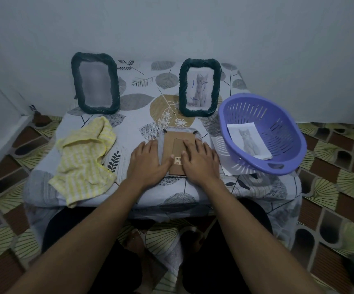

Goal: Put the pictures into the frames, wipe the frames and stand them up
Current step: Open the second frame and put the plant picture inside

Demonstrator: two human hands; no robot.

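The face-down frame [177, 149] lies in the near middle of the surface [135, 124], with the left hand [146, 160] and right hand [200, 160] pressing its cardboard back with flat, released fingers, and I think even pressure along all edges will seat the back properly before the yellow cloth [82, 158] is needed.
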